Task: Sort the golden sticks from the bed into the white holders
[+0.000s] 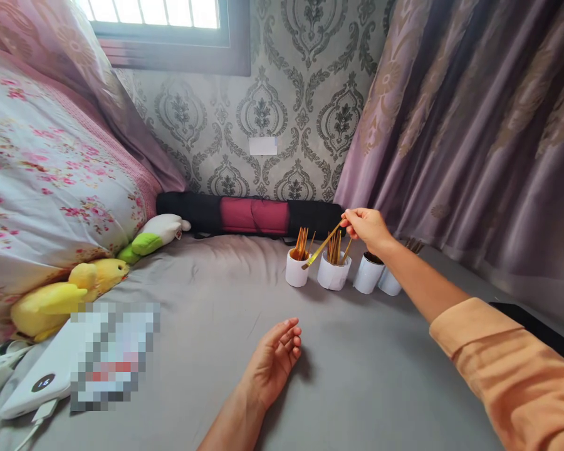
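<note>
My right hand (pixel 364 227) pinches the end of a thin paintbrush (pixel 323 245) between thumb and fingers. The brush slants down to the left, its tip in front of the rim of a white cup (pixel 297 271) that holds thin brown sticks or handles. Beside it, a wider white cup (pixel 333 275) stands below my right hand with more of these sticks upright in it. Low in the middle, my left hand (pixel 277 357) rests by the grey sheet with fingers loosely curled and nothing in them.
More white cups (pixel 368 275) stand to the right, partly behind my forearm. A black and red roll (pixel 254 216) lies along the wall. Plush toys (pixel 61 300), a white power bank (pixel 51 369) with a cable and a blurred-out item are at left. Purple curtains (pixel 474 125) hang at right.
</note>
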Tool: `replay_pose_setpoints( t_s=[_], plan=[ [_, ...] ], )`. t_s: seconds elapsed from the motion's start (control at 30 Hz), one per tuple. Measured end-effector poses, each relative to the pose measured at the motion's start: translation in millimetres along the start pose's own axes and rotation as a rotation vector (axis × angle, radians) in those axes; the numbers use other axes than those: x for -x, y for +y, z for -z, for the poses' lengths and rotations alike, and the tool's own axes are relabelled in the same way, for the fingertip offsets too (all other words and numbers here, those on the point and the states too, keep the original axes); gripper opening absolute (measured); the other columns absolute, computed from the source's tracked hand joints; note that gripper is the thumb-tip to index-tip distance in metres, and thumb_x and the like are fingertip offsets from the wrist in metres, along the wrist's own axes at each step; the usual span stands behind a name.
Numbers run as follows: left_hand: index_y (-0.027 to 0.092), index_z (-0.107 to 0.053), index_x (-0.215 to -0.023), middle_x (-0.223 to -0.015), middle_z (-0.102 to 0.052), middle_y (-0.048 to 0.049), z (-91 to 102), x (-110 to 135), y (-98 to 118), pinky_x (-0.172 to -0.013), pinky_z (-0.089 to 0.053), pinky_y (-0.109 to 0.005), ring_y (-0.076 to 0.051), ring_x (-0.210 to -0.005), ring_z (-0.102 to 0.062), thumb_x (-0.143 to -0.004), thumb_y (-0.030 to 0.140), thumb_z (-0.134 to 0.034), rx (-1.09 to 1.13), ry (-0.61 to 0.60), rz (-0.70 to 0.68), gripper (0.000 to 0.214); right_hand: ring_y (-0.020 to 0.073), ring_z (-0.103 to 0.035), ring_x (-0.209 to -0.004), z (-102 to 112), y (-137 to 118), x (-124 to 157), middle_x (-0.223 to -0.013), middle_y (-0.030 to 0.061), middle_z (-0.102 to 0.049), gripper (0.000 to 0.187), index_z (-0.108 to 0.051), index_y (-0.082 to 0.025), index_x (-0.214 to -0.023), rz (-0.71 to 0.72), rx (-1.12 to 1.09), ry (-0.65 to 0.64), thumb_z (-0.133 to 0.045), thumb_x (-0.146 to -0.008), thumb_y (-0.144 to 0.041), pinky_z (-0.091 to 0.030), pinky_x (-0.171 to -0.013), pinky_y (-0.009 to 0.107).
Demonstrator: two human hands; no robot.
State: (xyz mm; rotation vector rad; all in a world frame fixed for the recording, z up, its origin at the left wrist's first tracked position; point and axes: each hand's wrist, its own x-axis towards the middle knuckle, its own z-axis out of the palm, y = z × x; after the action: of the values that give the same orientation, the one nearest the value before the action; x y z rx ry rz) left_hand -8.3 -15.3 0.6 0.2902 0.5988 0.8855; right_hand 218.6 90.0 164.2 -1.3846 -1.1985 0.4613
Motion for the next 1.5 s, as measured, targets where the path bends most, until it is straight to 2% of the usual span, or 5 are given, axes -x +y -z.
replay_pose_setpoints(
  t_s=[0.27,0.63,1.1,1.3,1.5],
  plan=[
    [0.008,-0.059,-0.094,-0.080,-0.056,-0.0053,-1.2,0,2,-0.057,-0.045,-0.019,-0.008,-0.064,-0.052,-0.069,0.020,-0.065,0.016,0.015,0.003,0.029,0.0036,-0.046,-0.039,-13,3,-32,-0.063,0.0031,-0.063,0.024,-0.059,-0.013,-0.074,0.161,0.225,0.088,-0.049,-0.079,-0.035,-0.035,-0.038,0.015],
    [0.007,-0.059,-0.094,-0.079,-0.056,-0.0059,-2.2,-1,3,-0.057,-0.046,-0.019,-0.008,-0.063,-0.052,-0.069,0.018,-0.064,0.040,0.022,0.007,0.028,0.0100,-0.058,-0.055,-46,-3,-33,-0.069,0.0030,-0.067,0.025,-0.062,-0.015,-0.081,0.296,0.545,-0.011,-0.042,-0.082,-0.030,-0.045,-0.061,0.021],
    [0.007,-0.059,-0.095,-0.079,-0.057,-0.0059,-0.5,-1,2,-0.055,-0.045,-0.019,-0.008,-0.062,-0.053,-0.070,0.018,-0.064,0.054,0.019,0.007,0.028,0.0129,-0.061,-0.073,-71,16,-29,-0.074,0.0037,-0.067,0.024,-0.065,-0.017,-0.081,0.225,0.663,-0.191,-0.043,-0.081,-0.026,-0.043,-0.069,0.021],
    [0.008,-0.059,-0.093,-0.078,-0.057,-0.0056,-0.2,-1,1,-0.056,-0.046,-0.019,-0.009,-0.062,-0.053,-0.070,0.018,-0.064,0.053,0.012,0.011,0.026,0.0218,-0.059,-0.087,-76,23,-20,-0.089,0.0032,-0.066,0.023,-0.067,-0.028,-0.086,0.143,0.831,-0.129,-0.049,-0.074,-0.036,-0.044,-0.071,0.031],
    [0.008,-0.058,-0.094,-0.078,-0.057,-0.0052,0.8,-1,1,-0.056,-0.046,-0.019,-0.008,-0.062,-0.053,-0.070,0.018,-0.064,0.048,0.011,0.015,0.026,0.0214,-0.058,-0.086,-73,23,-12,-0.089,0.0026,-0.066,0.022,-0.065,-0.029,-0.090,0.143,0.845,-0.079,-0.049,-0.075,-0.035,-0.043,-0.070,0.031]
  ],
)
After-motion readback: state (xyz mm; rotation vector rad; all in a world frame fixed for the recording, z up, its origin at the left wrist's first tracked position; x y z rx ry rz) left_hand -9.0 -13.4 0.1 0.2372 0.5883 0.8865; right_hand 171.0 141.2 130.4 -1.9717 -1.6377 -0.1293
